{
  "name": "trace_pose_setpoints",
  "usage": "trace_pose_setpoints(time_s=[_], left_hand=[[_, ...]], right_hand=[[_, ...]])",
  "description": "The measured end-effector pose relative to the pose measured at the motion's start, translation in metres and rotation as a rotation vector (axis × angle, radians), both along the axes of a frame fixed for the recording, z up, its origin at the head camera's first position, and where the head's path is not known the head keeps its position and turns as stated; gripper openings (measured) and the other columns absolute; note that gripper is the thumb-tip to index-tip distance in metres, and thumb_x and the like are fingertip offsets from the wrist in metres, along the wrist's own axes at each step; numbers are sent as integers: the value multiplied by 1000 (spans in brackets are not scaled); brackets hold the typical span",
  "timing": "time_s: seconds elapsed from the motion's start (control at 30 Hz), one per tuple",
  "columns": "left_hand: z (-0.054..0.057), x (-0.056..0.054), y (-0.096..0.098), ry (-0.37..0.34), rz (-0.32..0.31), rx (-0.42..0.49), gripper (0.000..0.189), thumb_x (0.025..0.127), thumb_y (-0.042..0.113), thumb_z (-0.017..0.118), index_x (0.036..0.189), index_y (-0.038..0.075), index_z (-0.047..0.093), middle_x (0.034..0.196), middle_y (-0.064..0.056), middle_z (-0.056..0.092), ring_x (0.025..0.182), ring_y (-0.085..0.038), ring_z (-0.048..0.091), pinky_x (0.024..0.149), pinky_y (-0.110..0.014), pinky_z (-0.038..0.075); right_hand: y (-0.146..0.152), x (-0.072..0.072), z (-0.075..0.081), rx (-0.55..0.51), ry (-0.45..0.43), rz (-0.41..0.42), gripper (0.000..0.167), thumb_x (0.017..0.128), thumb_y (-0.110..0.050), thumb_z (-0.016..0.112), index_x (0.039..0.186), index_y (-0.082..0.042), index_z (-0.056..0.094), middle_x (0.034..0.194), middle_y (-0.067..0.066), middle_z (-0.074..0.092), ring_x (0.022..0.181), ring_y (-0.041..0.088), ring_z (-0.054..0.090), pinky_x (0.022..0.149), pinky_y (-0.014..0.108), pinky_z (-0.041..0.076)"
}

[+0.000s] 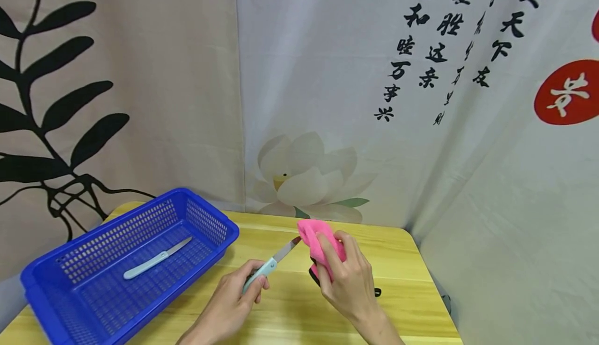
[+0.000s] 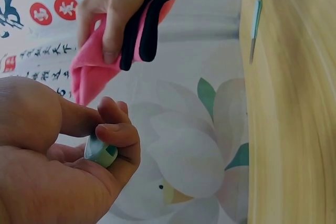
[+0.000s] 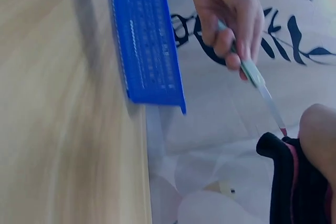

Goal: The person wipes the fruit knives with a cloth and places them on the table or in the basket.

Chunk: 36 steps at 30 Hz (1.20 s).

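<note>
My left hand (image 1: 231, 295) grips a folding fruit knife (image 1: 267, 271) by its pale blue handle, the blade pointing up and to the right. A reddish-brown mark covers the blade's tip, which is right at the edge of a pink cloth (image 1: 315, 236). That cloth, bunched and folded with black edging, is held in my right hand (image 1: 348, 277), thumb and fingers closed round it. Both hands are above the table. In the right wrist view, the marked tip (image 3: 283, 131) overlaps the cloth's black edge (image 3: 281, 177).
On the left, a blue plastic basket (image 1: 187, 277) holds another pale-handled knife (image 1: 156, 259) with its blade out. One more knife (image 2: 255, 27) lies on the wooden table (image 1: 281, 314) in the left wrist view. Printed curtains (image 1: 323, 90) hang behind the table and along its right side.
</note>
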<state>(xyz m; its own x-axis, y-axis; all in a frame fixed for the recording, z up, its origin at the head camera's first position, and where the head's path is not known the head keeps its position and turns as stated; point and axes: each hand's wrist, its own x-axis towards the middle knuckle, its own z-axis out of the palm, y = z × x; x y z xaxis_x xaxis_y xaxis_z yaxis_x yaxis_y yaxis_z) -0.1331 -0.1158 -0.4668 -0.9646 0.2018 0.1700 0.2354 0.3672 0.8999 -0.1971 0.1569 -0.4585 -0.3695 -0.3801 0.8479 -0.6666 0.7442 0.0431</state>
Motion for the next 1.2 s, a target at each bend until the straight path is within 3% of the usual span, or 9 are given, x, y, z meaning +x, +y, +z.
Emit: trace_pose_setpoints(time_s=[0.23,0.43,0.7,1.2], left_hand=[[1,-1,2,5,-4,-4,14,119,17,59,129,13,68,91,3,66,74,-2,57,61,-23,49],[0,0,3,87,-21,21,11,119,16,57,116,14,67,90,5,64,75,0,59,65,-23,53],[-3,0,2,156,-36,15,13,120,14,54,115,13,67,86,7,62,74,2,55,64,-23,50],[0,0,-1,100,-68,4,19,120,18,54,131,11,68,89,6,63,74,1,54,62,-23,47]], right_hand=[[-23,17,-6,73,32,110,54,89,-21,76,143,-14,74,124,18,68,95,25,68,70,34,64],[-37,25,-12,148,17,153,61,86,-21,80,146,-15,72,127,15,69,97,22,67,75,29,63],[-38,26,-13,172,17,127,72,78,-20,91,147,-16,71,128,14,69,96,21,67,76,29,63],[-24,14,-9,147,17,46,69,78,-20,90,145,-16,73,126,17,69,96,23,66,69,31,62]])
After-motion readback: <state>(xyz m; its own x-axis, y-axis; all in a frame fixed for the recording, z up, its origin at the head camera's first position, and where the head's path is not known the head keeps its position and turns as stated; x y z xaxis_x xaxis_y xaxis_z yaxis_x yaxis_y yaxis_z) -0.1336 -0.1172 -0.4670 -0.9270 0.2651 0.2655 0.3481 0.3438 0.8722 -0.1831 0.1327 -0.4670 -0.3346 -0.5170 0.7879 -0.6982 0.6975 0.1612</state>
